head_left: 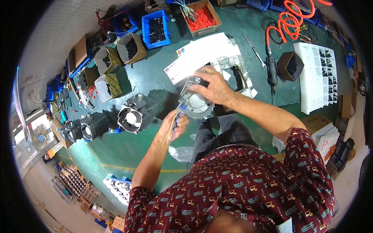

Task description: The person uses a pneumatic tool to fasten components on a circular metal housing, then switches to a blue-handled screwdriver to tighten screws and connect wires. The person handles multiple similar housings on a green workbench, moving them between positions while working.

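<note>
Near the bench's front edge, a round grey metal motor housing [195, 102] with a bracket on top is tilted in front of me. My right hand [214, 87] is closed around its upper right side, fingers over the bracket. Below its left side, my left hand [178, 125] pinches thin yellow and blue wires [172, 128] beside the housing. Their upper ends meet the housing near a blue piece; the exact connection is too small to tell. Left of my hands stands a similar housing [131, 119] with a dark finned body.
More dark housings [91, 127] stand at the far left. Parts boxes [131, 48], a blue bin [156, 31] and a box of red parts [202, 21] line the back. Papers [200, 54], a wrench [254, 50], a power screwdriver [272, 72] and a white tray [307, 77] lie rightward.
</note>
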The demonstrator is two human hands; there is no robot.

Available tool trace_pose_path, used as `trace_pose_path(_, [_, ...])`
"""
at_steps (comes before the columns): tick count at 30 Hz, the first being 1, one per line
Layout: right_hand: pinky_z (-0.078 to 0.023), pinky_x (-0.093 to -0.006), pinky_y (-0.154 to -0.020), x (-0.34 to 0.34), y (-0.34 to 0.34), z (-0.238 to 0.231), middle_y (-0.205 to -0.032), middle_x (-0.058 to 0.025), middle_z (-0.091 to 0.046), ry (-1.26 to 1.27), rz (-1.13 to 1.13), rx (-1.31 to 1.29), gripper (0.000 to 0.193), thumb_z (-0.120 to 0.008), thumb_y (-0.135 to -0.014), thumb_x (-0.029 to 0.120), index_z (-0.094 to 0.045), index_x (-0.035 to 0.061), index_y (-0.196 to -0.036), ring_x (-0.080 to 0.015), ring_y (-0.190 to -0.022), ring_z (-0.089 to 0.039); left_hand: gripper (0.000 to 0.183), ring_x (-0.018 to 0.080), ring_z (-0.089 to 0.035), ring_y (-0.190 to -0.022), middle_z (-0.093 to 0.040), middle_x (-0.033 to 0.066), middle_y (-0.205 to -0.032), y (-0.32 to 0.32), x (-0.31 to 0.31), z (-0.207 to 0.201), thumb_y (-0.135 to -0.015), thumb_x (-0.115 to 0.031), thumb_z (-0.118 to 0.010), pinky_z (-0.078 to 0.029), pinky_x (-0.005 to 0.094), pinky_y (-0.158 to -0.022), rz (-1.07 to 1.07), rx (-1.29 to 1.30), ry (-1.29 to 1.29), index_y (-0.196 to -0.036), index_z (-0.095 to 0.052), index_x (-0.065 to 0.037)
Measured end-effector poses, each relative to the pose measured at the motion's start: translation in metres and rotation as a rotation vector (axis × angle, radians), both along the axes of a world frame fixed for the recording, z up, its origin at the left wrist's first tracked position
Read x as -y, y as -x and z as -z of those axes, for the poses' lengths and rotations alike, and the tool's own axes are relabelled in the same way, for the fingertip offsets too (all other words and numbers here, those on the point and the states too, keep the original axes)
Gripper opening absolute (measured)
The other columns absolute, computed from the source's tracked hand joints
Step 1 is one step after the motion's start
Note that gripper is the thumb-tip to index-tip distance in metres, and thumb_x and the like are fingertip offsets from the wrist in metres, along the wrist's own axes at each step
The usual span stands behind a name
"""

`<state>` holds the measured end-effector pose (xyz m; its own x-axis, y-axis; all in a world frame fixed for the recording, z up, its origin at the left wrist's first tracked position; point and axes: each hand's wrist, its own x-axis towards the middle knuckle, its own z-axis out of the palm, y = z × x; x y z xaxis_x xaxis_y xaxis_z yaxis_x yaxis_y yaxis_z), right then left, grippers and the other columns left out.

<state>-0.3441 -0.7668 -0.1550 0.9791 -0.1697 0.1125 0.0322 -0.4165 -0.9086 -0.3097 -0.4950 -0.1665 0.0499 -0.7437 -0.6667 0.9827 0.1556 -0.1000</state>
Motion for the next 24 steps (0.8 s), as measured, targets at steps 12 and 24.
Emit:
trace_pose_path(12, [-0.050,-0.0440,-0.095,0.004,-0.023,-0.003,-0.106,-0.0172,-0.069,0.009,-0.142,0.049,0.039,-0.080,-0.085,0.028,-0.074,0.0025,-0.114,-0.0342,-0.105,-0.062,0.024,0.0142,-0.063,-0.083,-0.069,0.0027,-0.097,0.024,0.015,-0.009,-0.109,-0.029,-0.055,-0.055,0.0336,-0.075,-0.027,0.666,-0.256,-0.115,-0.066,-0.008])
trace_pose_path(24, [-0.049,-0.0433,-0.092,0.011,-0.020,-0.004,-0.104,-0.0168,-0.069,-0.005,-0.200,0.102,0.041,-0.079,-0.086,0.031,-0.074,0.0011,-0.113,-0.0337,-0.101,-0.063,0.028,0.0121,-0.063,-0.084,-0.068,0.0025,-0.099,0.053,0.022,0.013,-0.112,-0.029,-0.047,-0.052,0.0296,-0.069,-0.042,0.925,-0.499,-0.113,-0.065,-0.008])
